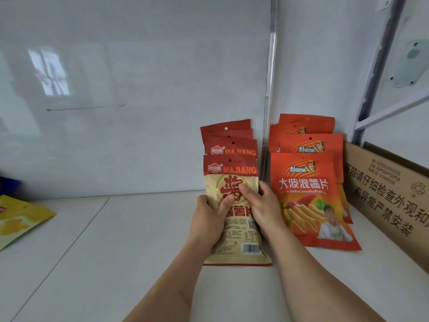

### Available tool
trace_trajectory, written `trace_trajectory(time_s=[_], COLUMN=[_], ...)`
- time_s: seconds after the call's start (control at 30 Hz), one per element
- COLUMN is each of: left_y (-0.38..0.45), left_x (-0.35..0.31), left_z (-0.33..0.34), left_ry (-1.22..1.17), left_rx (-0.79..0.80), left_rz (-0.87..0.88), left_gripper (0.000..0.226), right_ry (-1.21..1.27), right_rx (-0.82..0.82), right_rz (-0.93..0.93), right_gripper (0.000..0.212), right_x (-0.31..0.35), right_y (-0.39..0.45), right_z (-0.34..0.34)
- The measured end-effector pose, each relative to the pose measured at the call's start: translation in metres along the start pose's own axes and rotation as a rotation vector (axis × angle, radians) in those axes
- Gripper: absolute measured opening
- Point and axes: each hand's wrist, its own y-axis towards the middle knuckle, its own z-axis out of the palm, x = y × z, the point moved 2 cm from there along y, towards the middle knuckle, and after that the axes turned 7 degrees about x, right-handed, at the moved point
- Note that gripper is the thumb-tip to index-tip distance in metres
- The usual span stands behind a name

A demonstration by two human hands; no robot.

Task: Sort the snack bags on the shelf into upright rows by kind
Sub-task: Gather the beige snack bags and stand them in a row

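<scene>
I have the front cream bag point(234, 212) pinched from both sides — my left hand point(209, 223) wraps its left edge with the thumb across the print, my right hand point(261, 206) closes on its right edge, fingers curled over the front. It stands upright on the white shelf point(116, 252) at the head of a row of the same bags point(228, 138) running back to the wall. Just to the right of this bag stands a row of orange bags point(308, 194), and beyond them a cardboard box point(390, 196). Far to the left of it a yellow bag point(18, 217) lies flat.
</scene>
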Motion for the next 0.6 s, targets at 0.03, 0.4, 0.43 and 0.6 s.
trace_trajectory(time_s=[0.03,0.4,0.43,0.6], left_y=[0.000,0.012,0.013,0.009], left_x=[0.001,0.002,0.001,0.000], left_z=[-0.001,0.008,0.008,0.005], left_ry=[0.029,0.239,0.240,0.203], left_rx=[0.017,-0.045,-0.049,-0.055], left_rz=[0.011,0.075,0.074,0.069], left_gripper=[0.050,0.044,0.044,0.045], right_ry=[-0.005,-0.052,-0.072,-0.215], right_rx=[-0.007,-0.081,-0.082,-0.067], right_rz=[-0.004,0.018,0.021,0.071], right_gripper=[0.018,0.025,0.026,0.031], right_x=[-0.002,-0.013,-0.012,0.001], right_y=[0.003,0.025,0.024,0.020], right_z=[0.000,-0.002,-0.002,-0.001])
